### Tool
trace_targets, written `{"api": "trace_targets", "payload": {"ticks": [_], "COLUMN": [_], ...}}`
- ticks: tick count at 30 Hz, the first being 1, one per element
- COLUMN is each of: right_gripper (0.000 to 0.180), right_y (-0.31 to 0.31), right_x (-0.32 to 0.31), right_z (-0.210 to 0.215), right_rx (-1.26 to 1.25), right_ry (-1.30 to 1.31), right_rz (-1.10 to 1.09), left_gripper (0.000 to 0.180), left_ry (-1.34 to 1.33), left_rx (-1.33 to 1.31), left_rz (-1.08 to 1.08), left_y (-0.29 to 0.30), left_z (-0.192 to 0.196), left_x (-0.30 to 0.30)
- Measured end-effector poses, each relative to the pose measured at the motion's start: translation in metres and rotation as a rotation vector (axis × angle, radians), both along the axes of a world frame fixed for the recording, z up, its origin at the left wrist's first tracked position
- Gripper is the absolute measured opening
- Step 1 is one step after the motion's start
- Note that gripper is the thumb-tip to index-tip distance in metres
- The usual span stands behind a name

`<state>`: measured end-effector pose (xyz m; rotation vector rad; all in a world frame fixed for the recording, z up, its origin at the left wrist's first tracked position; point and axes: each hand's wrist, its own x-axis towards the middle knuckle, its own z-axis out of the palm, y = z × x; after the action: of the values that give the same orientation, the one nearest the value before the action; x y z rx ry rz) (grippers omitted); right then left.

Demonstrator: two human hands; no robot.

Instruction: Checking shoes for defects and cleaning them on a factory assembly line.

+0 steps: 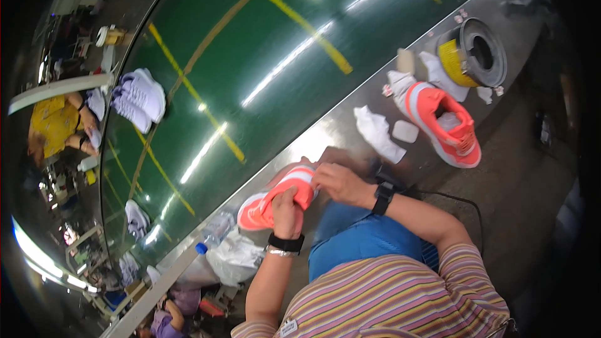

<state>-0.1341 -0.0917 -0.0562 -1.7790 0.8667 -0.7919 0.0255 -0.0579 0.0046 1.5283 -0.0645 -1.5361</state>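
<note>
Gripping shoe (283,184) in left hand (286,214) at near edge of bench (322,134); touching it with right hand (338,183), unclear whether pinching.

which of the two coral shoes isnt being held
The coral shoe at the right, beside the round metal object with a yellow band; the other coral shoe is in the left hand.
</note>
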Motion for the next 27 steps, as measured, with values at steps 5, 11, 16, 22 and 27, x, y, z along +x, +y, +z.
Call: {"api": "trace_targets", "payload": {"ticks": [5, 11, 16, 22, 27], "right_gripper": [0.006, 0.007, 0.010, 0.014, 0.012], "right_y": [-0.030, -0.120, -0.146, -0.145, -0.149], "right_x": [-0.034, -0.116, -0.100, -0.096, -0.095], "right_z": [0.029, 0.050, 0.025, -0.009, 0.001], "right_rx": [-0.058, -0.111, -0.160, -0.329, -0.429], "right_ry": [0.044, 0.778, 1.164, 1.307, 1.262], "right_rz": [-0.318, -0.452, -0.245, -0.294, -0.405], "left_gripper": [0.012, 0.017, 0.011, 0.011, 0.019], "left_ry": [-0.058, -0.021, -0.011, -0.012, -0.074], "left_rx": [0.000, -0.047, -0.052, -0.058, -0.055], "left_rz": [0.014, -0.040, 0.020, 0.050, 0.017], "left_y": [0.005, 0.018, 0.008, 0.011, 0.011], "left_z": [0.001, -0.014, -0.005, -0.007, -0.007], "left_x": [0.003, 0.013, 0.004, 0.002, 0.002]}}
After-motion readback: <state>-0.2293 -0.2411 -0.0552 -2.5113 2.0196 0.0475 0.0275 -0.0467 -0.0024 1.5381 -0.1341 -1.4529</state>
